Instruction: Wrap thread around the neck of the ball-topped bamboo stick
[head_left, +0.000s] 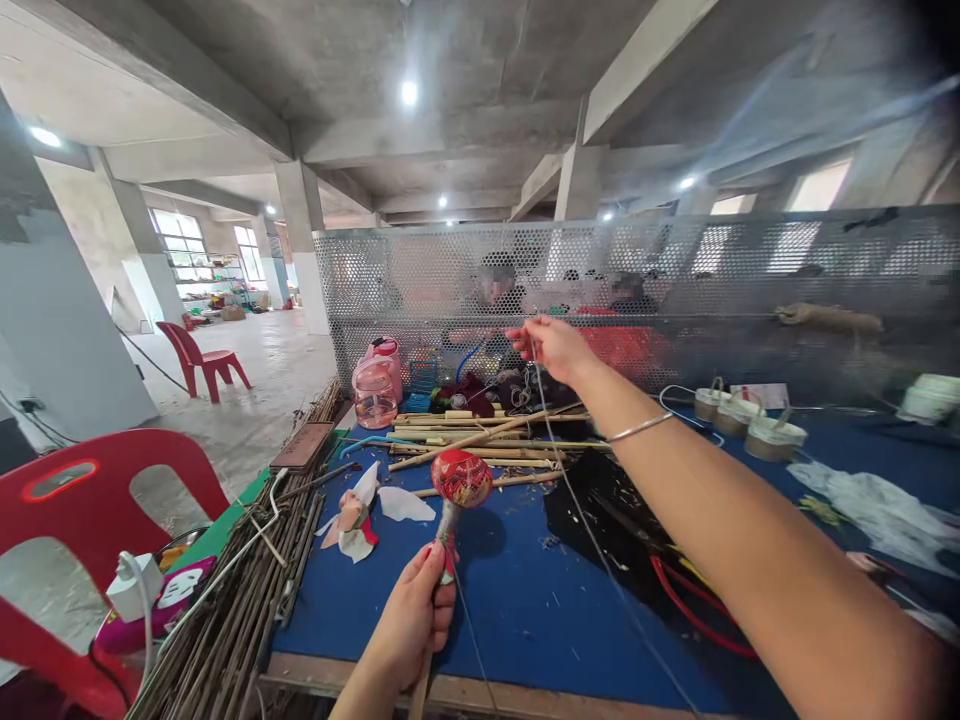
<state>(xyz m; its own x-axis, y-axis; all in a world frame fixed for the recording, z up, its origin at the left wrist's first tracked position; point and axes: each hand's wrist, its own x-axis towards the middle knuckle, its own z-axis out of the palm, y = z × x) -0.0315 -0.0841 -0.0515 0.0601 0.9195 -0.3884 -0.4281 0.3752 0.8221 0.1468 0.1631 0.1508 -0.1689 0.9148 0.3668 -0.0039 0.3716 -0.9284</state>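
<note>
Low over the front of the table, my left hand [417, 618] is closed around a stick with a red patterned round head [462, 478]. Grey thread is wound about the neck [448, 522] under that head, and a loose strand drops from there past the table edge. My right hand [553, 345] is raised far forward, its fingers pinched on a thin grey thread [570, 480]. That thread hangs from the fingers down to the bottom right; whether both strands join out of view I cannot tell. A bangle circles the right wrist.
Bamboo sticks [480, 435] lie across the blue table [525, 620], with scraps of cloth [356, 515] to the left. Thin twigs [225, 610] line the left edge. A black cloth [600, 500] and several tubs lie right. People sit behind the perforated screen [435, 275].
</note>
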